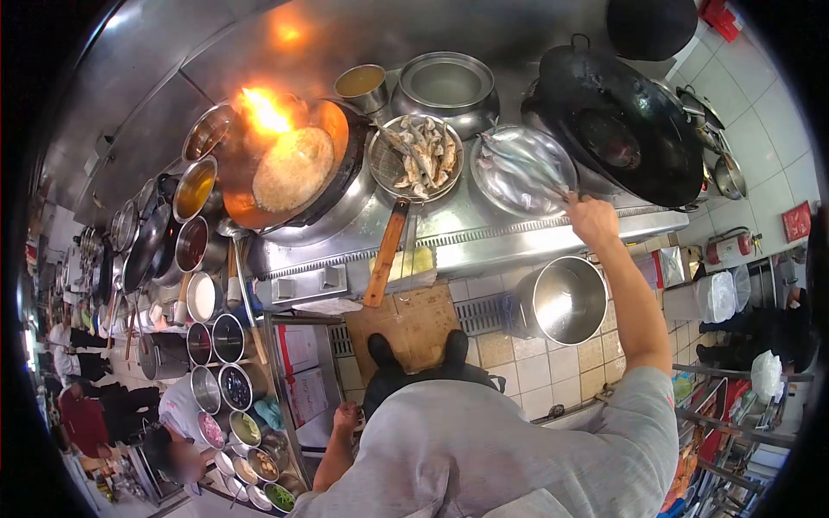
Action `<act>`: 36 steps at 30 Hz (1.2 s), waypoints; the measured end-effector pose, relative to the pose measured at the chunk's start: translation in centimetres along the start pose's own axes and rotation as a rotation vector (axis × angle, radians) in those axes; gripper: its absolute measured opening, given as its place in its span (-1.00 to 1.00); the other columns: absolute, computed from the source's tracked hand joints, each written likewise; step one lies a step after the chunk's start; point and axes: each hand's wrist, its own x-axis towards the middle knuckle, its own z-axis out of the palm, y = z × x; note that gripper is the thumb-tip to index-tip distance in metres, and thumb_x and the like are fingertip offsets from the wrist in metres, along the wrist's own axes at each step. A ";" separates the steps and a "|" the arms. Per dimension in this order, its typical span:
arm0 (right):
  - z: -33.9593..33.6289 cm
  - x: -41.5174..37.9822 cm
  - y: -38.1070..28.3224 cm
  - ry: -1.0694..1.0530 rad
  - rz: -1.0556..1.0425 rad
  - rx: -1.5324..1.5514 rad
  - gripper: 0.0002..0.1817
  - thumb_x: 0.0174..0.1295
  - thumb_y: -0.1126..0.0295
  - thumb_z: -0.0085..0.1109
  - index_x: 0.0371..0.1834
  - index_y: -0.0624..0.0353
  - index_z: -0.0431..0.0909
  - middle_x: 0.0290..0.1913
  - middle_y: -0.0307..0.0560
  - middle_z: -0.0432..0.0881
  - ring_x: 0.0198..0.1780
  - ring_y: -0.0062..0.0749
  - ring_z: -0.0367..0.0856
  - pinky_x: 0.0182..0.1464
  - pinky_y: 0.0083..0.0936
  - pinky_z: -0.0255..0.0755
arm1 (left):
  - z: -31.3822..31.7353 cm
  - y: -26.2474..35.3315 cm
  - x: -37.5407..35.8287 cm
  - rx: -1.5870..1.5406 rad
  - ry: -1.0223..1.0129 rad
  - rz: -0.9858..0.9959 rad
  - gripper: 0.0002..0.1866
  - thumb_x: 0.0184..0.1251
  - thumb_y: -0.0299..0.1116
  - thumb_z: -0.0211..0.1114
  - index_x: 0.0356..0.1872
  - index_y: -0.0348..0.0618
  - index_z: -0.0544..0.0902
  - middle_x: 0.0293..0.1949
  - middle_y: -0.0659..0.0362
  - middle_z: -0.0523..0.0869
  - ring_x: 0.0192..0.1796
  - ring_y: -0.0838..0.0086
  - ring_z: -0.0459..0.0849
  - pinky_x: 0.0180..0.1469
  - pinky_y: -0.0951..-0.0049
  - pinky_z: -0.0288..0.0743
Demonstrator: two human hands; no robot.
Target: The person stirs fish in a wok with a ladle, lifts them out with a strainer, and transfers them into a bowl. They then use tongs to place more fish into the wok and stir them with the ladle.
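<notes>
My right hand (591,220) is closed on the tail end of a silvery raw fish (540,171) at the rim of a shallow metal bowl (492,197), where more raw fish lie. Left of that bowl, browned fish (423,155) rest in a wire strainer (377,164) whose wooden handle (389,250) points toward me. Further left, a wok (233,186) holds bubbling, foamy oil (294,170) with flames at its back edge. Down by my left side, my left hand (348,416) has its fingers curled in; whether it holds anything is too small to tell.
A large black wok (682,129) stands at the right. Below the counter edge is a deep metal pot (570,300). Pots of sauce (195,190) and ingredient tubs (244,427) line the left. Other people (177,406) are at the far left, another (790,324) at the right.
</notes>
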 end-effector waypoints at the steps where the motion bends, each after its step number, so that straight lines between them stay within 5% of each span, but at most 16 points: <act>1: -1.4 -0.6 0.3 0.025 0.025 0.045 -0.62 0.43 0.18 -0.03 0.08 0.20 0.61 -0.16 0.11 0.73 -0.17 0.07 0.73 -0.08 -0.05 0.59 | -0.4 2.8 -2.5 0.117 0.015 0.000 -0.79 0.43 -0.31 0.09 -0.38 -0.10 0.62 -0.42 0.24 0.70 -0.42 0.52 0.69 -0.44 0.40 0.59; 8: -9.7 -0.8 2.7 0.266 0.117 0.280 -0.58 0.34 0.04 0.15 0.09 0.04 0.69 -0.20 0.18 0.73 -0.11 0.16 0.69 -0.01 -0.05 0.54 | 0.0 -0.2 0.0 -0.024 -0.007 -0.094 -0.76 0.44 -0.24 0.14 -0.15 -0.11 0.72 -0.30 0.13 0.74 -0.37 0.47 0.72 -0.41 0.39 0.61; 10: -12.6 -0.1 2.0 0.281 0.093 0.327 -0.56 0.32 0.01 0.17 0.10 0.03 0.69 -0.15 0.21 0.72 -0.07 0.19 0.68 0.02 -0.06 0.54 | -0.1 -2.4 3.8 0.229 -0.005 0.158 -0.71 0.44 -0.20 0.13 -0.04 -0.12 0.70 -0.26 0.09 0.76 -0.34 0.40 0.74 -0.36 0.35 0.64; 13: -16.7 2.1 -1.7 0.279 0.008 0.451 -0.59 0.31 0.07 0.20 0.06 0.09 0.70 -0.16 0.28 0.71 -0.07 0.17 0.69 0.00 -0.15 0.54 | -1.2 0.2 4.1 0.354 -0.065 0.037 -0.61 0.42 -0.14 0.15 0.10 -0.14 0.66 -0.15 0.04 0.78 -0.21 0.27 0.77 -0.22 0.27 0.67; 16: -20.1 5.0 -8.2 0.263 -0.115 0.563 -0.62 0.30 0.12 0.21 0.02 0.12 0.71 -0.18 0.27 0.70 -0.08 0.16 0.70 -0.03 -0.18 0.54 | -0.4 -4.3 9.3 0.348 0.061 0.337 -0.60 0.36 -0.15 0.20 0.13 -0.10 0.66 -0.10 0.03 0.78 -0.13 0.25 0.77 -0.13 0.25 0.66; 19: -22.6 8.4 -16.0 0.217 -0.282 0.597 -0.64 0.29 0.14 0.20 0.00 0.13 0.71 -0.22 0.26 0.71 -0.09 0.16 0.69 -0.04 -0.17 0.53 | -2.1 -2.0 7.9 -0.007 0.012 0.081 -0.60 0.32 -0.20 0.23 0.13 -0.11 0.66 -0.06 -0.01 0.78 -0.07 0.26 0.76 -0.09 0.27 0.64; 23: -24.8 13.7 -28.9 0.140 -0.433 0.490 -0.66 0.26 0.12 0.19 -0.06 0.08 0.74 -0.26 0.19 0.71 -0.13 0.15 0.69 -0.04 -0.14 0.52 | -4.6 -2.4 5.8 -0.248 0.044 -0.023 -0.67 0.33 -0.24 0.21 0.01 -0.19 0.67 -0.23 0.05 0.77 -0.19 0.29 0.73 -0.21 0.29 0.63; 25: -25.6 15.9 -35.8 0.069 -0.483 0.477 -0.67 0.25 0.11 0.20 -0.10 0.07 0.75 -0.26 0.14 0.73 -0.14 0.13 0.70 -0.03 -0.15 0.53 | -4.3 -6.1 6.2 -0.459 0.058 -0.067 -0.72 0.34 -0.25 0.19 -0.10 -0.22 0.68 -0.33 0.10 0.73 -0.28 0.33 0.70 -0.28 0.31 0.61; 28: -25.2 19.2 -45.6 -0.027 -0.532 0.400 -0.63 0.22 0.07 0.23 -0.08 0.09 0.74 -0.23 0.10 0.76 -0.11 0.03 0.73 0.00 -0.19 0.56 | -5.4 -11.5 7.2 -0.630 -0.199 -0.151 -0.81 0.36 -0.27 0.17 -0.26 -0.17 0.64 -0.45 0.20 0.65 -0.39 0.41 0.64 -0.35 0.33 0.57; 31: -22.7 23.7 -54.9 -0.142 -0.457 0.081 -0.60 0.23 0.13 0.21 0.02 0.13 0.70 -0.06 0.10 0.75 0.01 -0.03 0.72 0.08 -0.19 0.56 | -5.2 -15.7 6.9 -0.624 -0.222 -0.189 -0.81 0.36 -0.28 0.11 -0.35 -0.12 0.62 -0.46 0.21 0.64 -0.41 0.42 0.64 -0.35 0.30 0.57; 33: -23.1 23.2 -58.8 -0.107 -0.447 0.129 -0.59 0.23 0.19 0.18 0.08 0.14 0.67 0.08 0.10 0.70 0.11 -0.05 0.69 0.13 -0.17 0.54 | -5.2 -15.6 4.3 -0.596 -0.116 -0.262 -0.79 0.36 -0.28 0.08 -0.38 -0.11 0.62 -0.46 0.20 0.63 -0.41 0.41 0.65 -0.35 0.27 0.57; 36: -25.0 21.7 -64.0 -0.154 -0.382 0.091 -0.60 0.23 0.29 0.15 0.13 0.10 0.65 0.27 0.07 0.59 0.28 -0.06 0.58 0.20 -0.17 0.51 | -4.9 -19.0 5.6 -0.861 -0.430 -0.256 -0.80 0.35 -0.29 0.08 -0.40 -0.10 0.61 -0.47 0.19 0.62 -0.40 0.41 0.65 -0.36 0.28 0.56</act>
